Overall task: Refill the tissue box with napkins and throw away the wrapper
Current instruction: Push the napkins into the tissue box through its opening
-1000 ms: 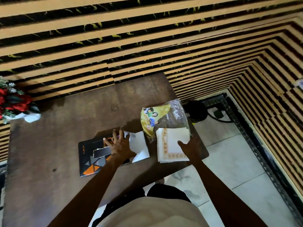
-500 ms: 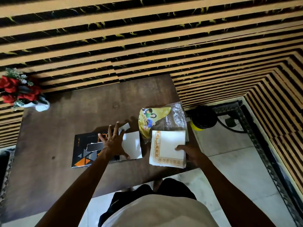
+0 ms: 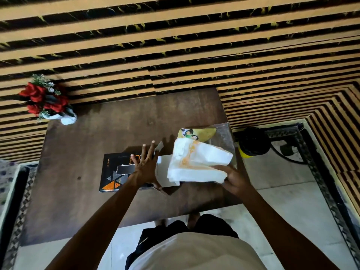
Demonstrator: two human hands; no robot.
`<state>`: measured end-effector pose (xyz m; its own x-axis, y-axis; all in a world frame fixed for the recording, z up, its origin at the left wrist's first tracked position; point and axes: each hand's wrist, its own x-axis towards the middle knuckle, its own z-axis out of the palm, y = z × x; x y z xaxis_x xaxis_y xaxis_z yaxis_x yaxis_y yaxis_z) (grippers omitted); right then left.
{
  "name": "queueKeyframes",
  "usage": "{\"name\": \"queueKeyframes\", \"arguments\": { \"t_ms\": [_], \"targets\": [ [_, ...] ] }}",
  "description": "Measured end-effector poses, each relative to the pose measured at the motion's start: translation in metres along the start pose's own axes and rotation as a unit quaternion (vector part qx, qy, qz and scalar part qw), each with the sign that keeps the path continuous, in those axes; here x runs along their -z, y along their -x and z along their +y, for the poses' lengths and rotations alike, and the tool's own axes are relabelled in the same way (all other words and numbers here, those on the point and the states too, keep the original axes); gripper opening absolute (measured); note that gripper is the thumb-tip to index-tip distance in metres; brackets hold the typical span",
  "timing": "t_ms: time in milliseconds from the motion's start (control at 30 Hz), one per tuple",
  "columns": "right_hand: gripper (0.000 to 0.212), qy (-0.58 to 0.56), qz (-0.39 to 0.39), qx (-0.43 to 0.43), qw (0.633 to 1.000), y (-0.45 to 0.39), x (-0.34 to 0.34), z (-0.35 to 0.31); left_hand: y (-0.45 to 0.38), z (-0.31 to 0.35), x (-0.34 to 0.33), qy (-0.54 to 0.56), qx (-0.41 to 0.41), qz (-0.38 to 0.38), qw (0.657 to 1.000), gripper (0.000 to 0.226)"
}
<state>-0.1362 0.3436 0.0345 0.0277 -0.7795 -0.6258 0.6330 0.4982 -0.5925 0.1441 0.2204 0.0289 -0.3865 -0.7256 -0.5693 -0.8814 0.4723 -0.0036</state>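
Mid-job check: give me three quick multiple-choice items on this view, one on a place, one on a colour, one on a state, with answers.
1. Where is the clear plastic wrapper with the yellow print?
A. on the floor
B. at the brown table's far right
C. beside the flowers

2. What colour are the flowers in the white vase?
A. red
B. blue
C. yellow

3. The stack of white napkins with orange borders is:
A. lying flat
B. in the dark patterned tissue box
C. lifted by the right hand

Answers: B, it lies at that corner; A, red blooms; C, fingers grip its raised edge while the left hand presses the box.

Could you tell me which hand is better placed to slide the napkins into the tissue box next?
Right: the right hand already grips the napkin stack, while the left hand steadies the tissue box.
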Motion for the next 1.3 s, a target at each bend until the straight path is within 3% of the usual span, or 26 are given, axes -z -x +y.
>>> {"name": "queueKeyframes", "arguments": {
  "t_ms": [100, 200, 367, 433, 533, 633, 733, 800, 967, 1067, 1300],
  "targets": [
    [0.036, 0.042, -0.027, -0.037, 0.998, -0.032, -0.031, 0.020, 0.004, -0.005, 0.001, 0.037, -0.029, -0.002, 0.999, 0.153],
    [0.025, 0.122, 0.019, -0.070, 0.990, -0.060, -0.042, 0.042, 0.012, -0.015, -0.001, 0.042, -0.038, -0.012, 0.998, 0.151],
    [0.043, 0.221, 0.104, -0.091, 0.965, -0.073, -0.048, 0.056, 0.019, -0.034, 0.005, 0.120, -0.058, 0.002, 0.991, 0.148],
    [0.029, 0.256, 0.122, -0.080, 0.956, -0.074, -0.055, 0.057, 0.018, -0.046, 0.007, 0.169, -0.076, 0.001, 0.983, 0.141],
    [0.022, 0.290, 0.135, -0.058, 0.946, -0.074, -0.064, 0.056, 0.018, -0.058, 0.008, 0.261, -0.071, 0.028, 0.962, 0.119],
    [0.010, 0.320, 0.142, -0.077, 0.934, -0.075, -0.069, 0.057, 0.021, -0.066, 0.002, 0.376, -0.070, 0.096, 0.919, 0.077],
    [0.014, 0.315, 0.116, -0.115, 0.935, -0.070, -0.070, 0.058, 0.024, -0.063, -0.011, 0.323, -0.092, 0.156, 0.929, 0.040],
    [0.021, 0.304, 0.087, -0.134, 0.939, -0.065, -0.077, 0.058, 0.026, -0.057, -0.016, 0.250, -0.079, 0.167, 0.950, 0.028],
    [0.047, 0.299, 0.071, -0.112, 0.945, -0.056, -0.085, 0.058, 0.032, -0.044, -0.022, 0.174, -0.057, 0.168, 0.969, 0.036],
    [0.048, 0.310, 0.047, -0.133, 0.940, -0.061, -0.085, 0.062, 0.030, -0.044, -0.025, 0.184, -0.055, 0.154, 0.969, 0.039],
    [0.049, 0.367, 0.025, -0.164, 0.915, -0.071, -0.100, 0.071, 0.034, -0.050, -0.024, 0.211, -0.067, 0.166, 0.961, 0.021]
  ]
}}
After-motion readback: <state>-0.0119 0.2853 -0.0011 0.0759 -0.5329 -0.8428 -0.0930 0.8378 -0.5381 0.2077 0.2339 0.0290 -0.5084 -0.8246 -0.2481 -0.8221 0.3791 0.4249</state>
